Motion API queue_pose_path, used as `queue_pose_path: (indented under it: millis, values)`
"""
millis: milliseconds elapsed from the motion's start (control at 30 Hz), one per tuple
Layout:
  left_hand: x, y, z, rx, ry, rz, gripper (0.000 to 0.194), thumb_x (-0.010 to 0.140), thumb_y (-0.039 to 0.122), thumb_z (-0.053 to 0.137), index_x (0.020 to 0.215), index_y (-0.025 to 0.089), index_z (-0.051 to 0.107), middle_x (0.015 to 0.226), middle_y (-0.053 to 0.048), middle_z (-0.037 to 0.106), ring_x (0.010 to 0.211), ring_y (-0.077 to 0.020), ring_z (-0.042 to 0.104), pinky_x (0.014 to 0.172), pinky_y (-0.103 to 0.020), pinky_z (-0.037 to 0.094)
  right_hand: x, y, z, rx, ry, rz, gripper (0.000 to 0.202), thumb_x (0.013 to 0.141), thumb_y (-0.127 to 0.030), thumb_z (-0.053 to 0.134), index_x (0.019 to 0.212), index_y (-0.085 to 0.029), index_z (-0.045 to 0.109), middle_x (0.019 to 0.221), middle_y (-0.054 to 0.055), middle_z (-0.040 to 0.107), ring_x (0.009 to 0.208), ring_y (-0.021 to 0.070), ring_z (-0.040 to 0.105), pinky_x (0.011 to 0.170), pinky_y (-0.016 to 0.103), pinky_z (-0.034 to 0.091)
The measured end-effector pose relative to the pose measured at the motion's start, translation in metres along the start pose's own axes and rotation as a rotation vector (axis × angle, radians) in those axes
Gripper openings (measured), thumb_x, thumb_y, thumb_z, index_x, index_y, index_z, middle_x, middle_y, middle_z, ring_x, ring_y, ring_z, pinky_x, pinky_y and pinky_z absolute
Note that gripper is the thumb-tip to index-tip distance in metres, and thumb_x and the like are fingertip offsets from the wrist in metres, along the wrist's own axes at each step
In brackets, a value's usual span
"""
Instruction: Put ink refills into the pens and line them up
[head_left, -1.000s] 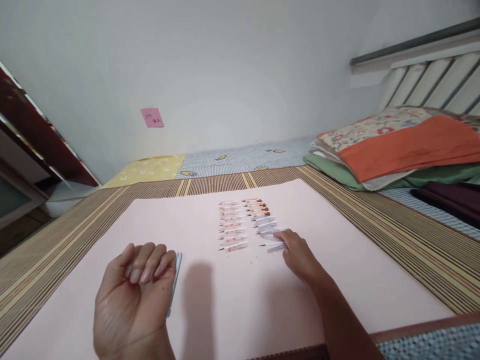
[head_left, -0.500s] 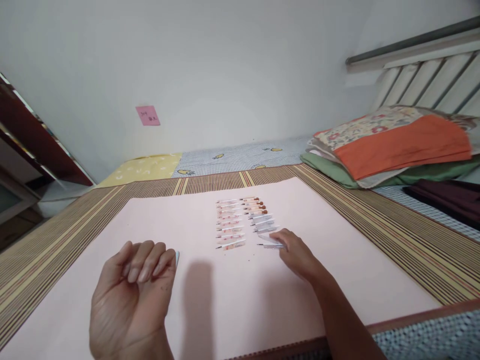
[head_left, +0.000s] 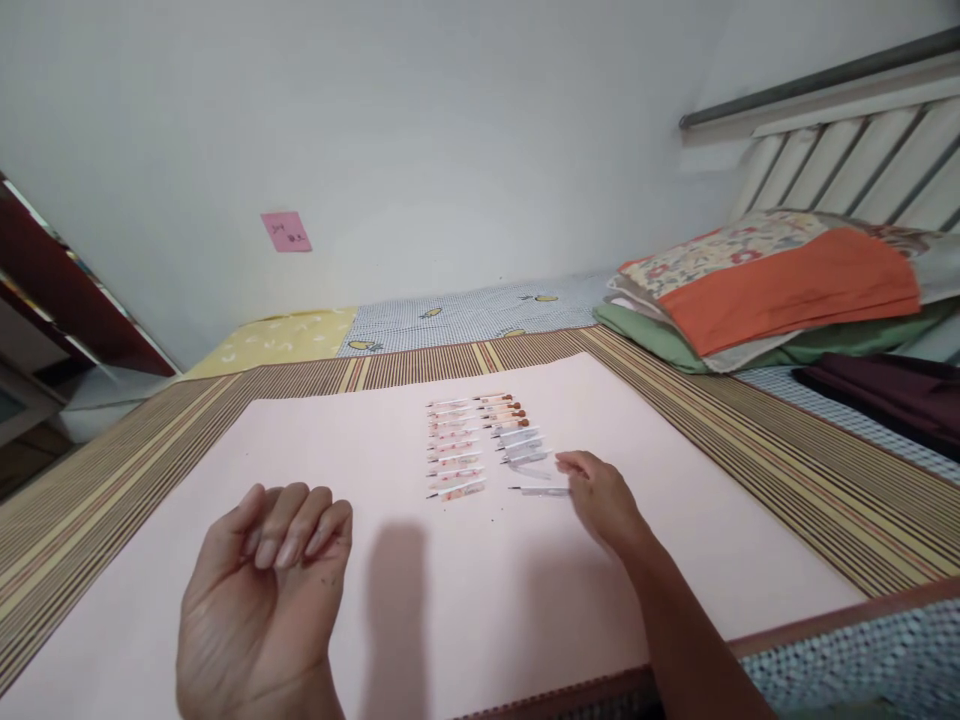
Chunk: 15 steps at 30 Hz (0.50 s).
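Note:
My left hand (head_left: 266, 590) is raised palm up over the pink sheet, fingers curled in; whatever they may hold is hidden. To the right, my right hand (head_left: 604, 495) rests with fingers extended, beside the right ends of the nearest pen parts. A white refill (head_left: 540, 490) with a dark tip lies there, its right end at the hand. Just above it is a clear grey pen barrel (head_left: 529, 470). Several more grey pen parts (head_left: 517, 440) and some with brown bear-like tops (head_left: 514, 410) continue that column. Left of them runs a column of pink-patterned pen parts (head_left: 457, 460).
The pink sheet (head_left: 330, 440) covers a striped mat (head_left: 750, 480). Folded bedding (head_left: 787, 290) is piled at the back right, near dark folded cloth (head_left: 885, 395). A pink note (head_left: 286, 232) is stuck to the wall behind.
My right hand has drawn slightly right, off the clear grey barrel, which now lies on the sheet. A pale tip beside my left hand is out of sight now. The view has shifted slightly.

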<state>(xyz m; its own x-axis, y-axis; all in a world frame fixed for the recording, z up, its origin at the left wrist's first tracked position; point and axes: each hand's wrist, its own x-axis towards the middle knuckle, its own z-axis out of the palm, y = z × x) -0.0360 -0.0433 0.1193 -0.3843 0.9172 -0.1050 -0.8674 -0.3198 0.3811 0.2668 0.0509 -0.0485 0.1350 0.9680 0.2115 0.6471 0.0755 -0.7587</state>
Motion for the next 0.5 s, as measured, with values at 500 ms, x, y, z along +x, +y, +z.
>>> queue_pose_path:
  millis: [500]
  values:
    - [0.0,-0.004,-0.001,0.001,-0.025,-0.036,0.035,0.087,0.001,0.046,0.069,0.022,0.026,0.056,0.009,0.027,0.044,-0.0071,0.032,0.042,-0.023,0.032,-0.01,-0.006,-0.012,-0.015,-0.343,-0.081,0.016,0.069,-0.015,0.055,0.079,-0.021,0.067,0.085,0.003,0.065,0.079,0.0192,0.058,0.07,0.029,0.042]
